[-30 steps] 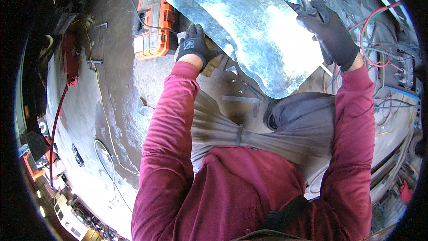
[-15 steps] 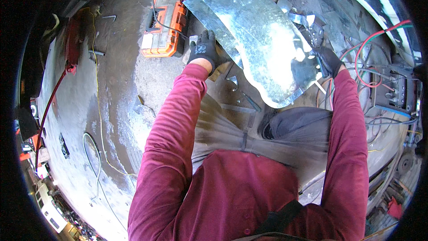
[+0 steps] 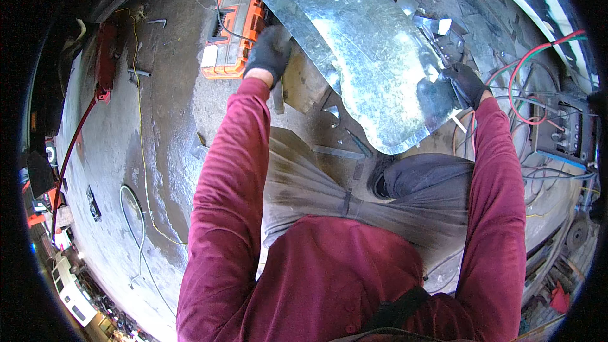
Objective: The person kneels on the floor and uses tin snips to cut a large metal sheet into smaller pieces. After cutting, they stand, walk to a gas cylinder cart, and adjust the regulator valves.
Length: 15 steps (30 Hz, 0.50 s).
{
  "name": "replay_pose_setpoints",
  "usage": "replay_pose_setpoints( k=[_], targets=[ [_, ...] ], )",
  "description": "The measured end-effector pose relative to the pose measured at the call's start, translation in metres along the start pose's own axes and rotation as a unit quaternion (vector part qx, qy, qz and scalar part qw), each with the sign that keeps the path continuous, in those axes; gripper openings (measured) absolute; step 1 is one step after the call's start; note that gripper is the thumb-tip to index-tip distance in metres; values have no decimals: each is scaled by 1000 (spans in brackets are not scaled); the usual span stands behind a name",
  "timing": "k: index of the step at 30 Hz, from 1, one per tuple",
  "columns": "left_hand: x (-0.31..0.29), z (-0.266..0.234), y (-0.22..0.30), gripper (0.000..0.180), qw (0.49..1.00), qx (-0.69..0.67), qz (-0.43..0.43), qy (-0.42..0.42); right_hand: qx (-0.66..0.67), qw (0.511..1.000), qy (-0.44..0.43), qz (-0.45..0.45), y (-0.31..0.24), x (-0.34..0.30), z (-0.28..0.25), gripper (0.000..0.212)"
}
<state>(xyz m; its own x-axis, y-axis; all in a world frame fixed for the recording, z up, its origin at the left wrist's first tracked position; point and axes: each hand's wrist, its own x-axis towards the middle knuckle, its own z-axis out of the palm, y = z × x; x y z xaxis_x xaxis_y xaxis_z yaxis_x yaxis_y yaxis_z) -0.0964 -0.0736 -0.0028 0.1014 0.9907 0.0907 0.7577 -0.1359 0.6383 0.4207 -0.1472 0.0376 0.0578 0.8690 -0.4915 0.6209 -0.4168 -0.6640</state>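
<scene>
A large, shiny metal sheet point(image 3: 361, 44) with a wavy near edge lies tilted in front of me. My right hand point(image 3: 467, 84), in a dark glove, is closed at the sheet's right edge, its fingertips partly hidden there. My left hand point(image 3: 269, 52), also gloved, is off the sheet, beside an orange and grey toolbox point(image 3: 235, 31). Motion smears its fingers, so their pose is unclear. Flat brownish pieces point(image 3: 305, 85) rest on the floor between that hand and the sheet.
Red and green hoses point(image 3: 522, 66) loop at the right near a dark machine point(image 3: 563, 130). Metal scraps point(image 3: 437, 25) lie beyond the sheet. On the left floor are a thin yellow cord point(image 3: 140, 126) and a red jack-like tool point(image 3: 103, 63). A dark cable crosses the toolbox.
My left hand has come away from the sheet's left edge, moving left and farther out toward the toolbox. The right hand stays at the right edge; the sheet has barely shifted.
</scene>
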Motion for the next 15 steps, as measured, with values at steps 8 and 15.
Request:
replay_pose_setpoints(
  k=[8,15],
  targets=[
    [33,35,-28,59,983,-27,-150,-104,-104,993,7,-55,-12,-9,1,65],
    [16,15,-19,60,964,-152,-192,-106,-95,994,22,-40,-15,-7,3,72]
  ],
)
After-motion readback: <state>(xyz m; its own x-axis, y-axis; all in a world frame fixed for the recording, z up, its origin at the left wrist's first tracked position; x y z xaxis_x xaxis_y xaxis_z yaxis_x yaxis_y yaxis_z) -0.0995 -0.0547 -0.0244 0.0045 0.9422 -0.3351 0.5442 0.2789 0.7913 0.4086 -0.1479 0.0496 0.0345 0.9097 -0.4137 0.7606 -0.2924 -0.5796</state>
